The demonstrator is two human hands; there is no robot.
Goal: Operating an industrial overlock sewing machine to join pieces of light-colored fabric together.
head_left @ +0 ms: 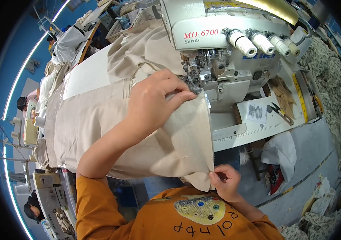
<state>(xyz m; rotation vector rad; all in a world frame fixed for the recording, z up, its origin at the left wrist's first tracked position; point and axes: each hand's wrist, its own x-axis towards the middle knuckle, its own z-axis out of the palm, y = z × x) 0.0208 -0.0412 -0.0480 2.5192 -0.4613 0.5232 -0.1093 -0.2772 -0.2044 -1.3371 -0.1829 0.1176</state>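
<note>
A wide piece of beige fabric (98,124) lies over the machine table and hangs past its front edge toward my lap. My left hand (154,98) rests on it just before the needle area of a white overlock sewing machine (202,34); thumb and fingers pinch the fabric's edge beside the presser foot (194,86). Closer to my body, my right hand (225,182) pinches the same edge at its near corner. Between the two hands the edge runs nearly straight. The fabric hides what lies under it.
On the machine table, right of the fabric, are thread snips (280,114), a white label card (256,112) and a yellow measuring tape (299,96). Patterned cloth (330,92) is heaped at far right. Other people (32,206) sit at sewing machines on the left.
</note>
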